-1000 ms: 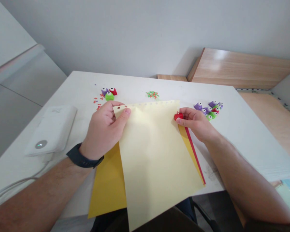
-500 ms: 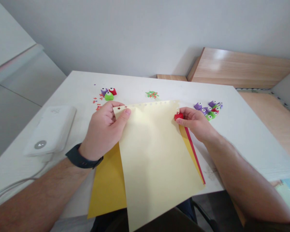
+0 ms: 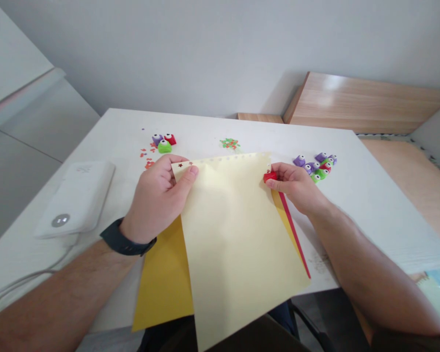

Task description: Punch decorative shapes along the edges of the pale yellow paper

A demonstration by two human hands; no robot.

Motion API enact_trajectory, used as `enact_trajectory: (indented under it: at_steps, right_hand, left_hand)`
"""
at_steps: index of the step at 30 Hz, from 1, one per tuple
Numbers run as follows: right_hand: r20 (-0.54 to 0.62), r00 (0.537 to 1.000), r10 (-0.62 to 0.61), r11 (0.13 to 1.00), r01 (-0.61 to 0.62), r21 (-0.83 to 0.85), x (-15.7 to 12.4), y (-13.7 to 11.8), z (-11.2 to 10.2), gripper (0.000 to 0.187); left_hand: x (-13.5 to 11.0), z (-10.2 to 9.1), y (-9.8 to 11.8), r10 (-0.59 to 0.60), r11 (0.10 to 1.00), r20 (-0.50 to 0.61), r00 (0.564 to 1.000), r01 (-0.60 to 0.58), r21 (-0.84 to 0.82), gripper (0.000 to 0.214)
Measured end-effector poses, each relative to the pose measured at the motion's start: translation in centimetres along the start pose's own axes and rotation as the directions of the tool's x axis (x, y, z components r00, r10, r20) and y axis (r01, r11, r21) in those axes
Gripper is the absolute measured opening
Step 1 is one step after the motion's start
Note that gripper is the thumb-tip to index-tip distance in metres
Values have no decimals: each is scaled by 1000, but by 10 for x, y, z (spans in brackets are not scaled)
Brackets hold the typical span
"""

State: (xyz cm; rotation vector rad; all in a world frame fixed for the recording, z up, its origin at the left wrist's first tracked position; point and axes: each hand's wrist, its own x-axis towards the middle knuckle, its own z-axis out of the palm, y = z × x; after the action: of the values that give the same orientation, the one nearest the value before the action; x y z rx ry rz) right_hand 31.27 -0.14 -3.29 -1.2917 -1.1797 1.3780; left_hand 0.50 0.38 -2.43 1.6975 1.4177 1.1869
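- Pale-yellow paper (image 3: pixel 234 254) lies over yellow card (image 3: pixel 163 283), overhanging the table's (image 3: pixel 374 215) near edge.
- Your left hand (image 3: pixel 157 195) pinches its far-left corner.
- Your right hand (image 3: pixel 297 188) closes around a red punch (image 3: pixel 270 176) at its far-right corner.

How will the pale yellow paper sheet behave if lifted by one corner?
The pale yellow paper sheet will probably flop, since it looks thin and bends near the left hand. It seems very light, and its punched top edge may tear easily.
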Motion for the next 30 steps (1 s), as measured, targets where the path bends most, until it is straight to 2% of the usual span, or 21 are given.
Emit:
enact_trajectory:
  at_steps: [23,30]
  right_hand:
    - [-7,1000,-12,1000,12,-27,4,8,-2,32]
    - [15,1000,-23,996,24,-83,3,7,-3,34]
  left_hand:
    - [-1,1,1,-23,1000,19,1000,23,3,23]
    - [0,1,1,-46,999,11,999,46,10,25]
